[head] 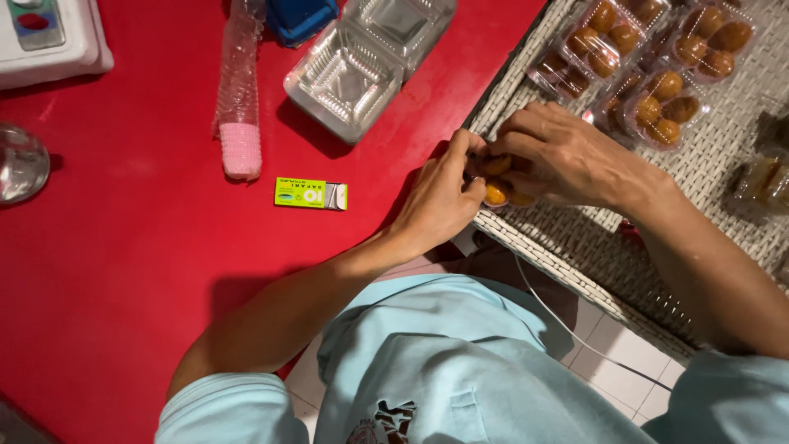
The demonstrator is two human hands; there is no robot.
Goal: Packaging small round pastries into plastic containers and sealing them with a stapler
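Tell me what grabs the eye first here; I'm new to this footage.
Both hands, left and right, meet at the edge of a woven tray, closed on a clear box of golden snacks. More filled boxes lie on the tray at top right. On the red table, an open empty box sits at top centre.

Red table — empty clear clamshell box, small green box, pink cup stack.

1. We count two hands: left hand, right hand.
2. One open empty clear box.
3. One small green box.
4. One stack of pink cups.
5. About five filled pastry boxes; exact number unclear.
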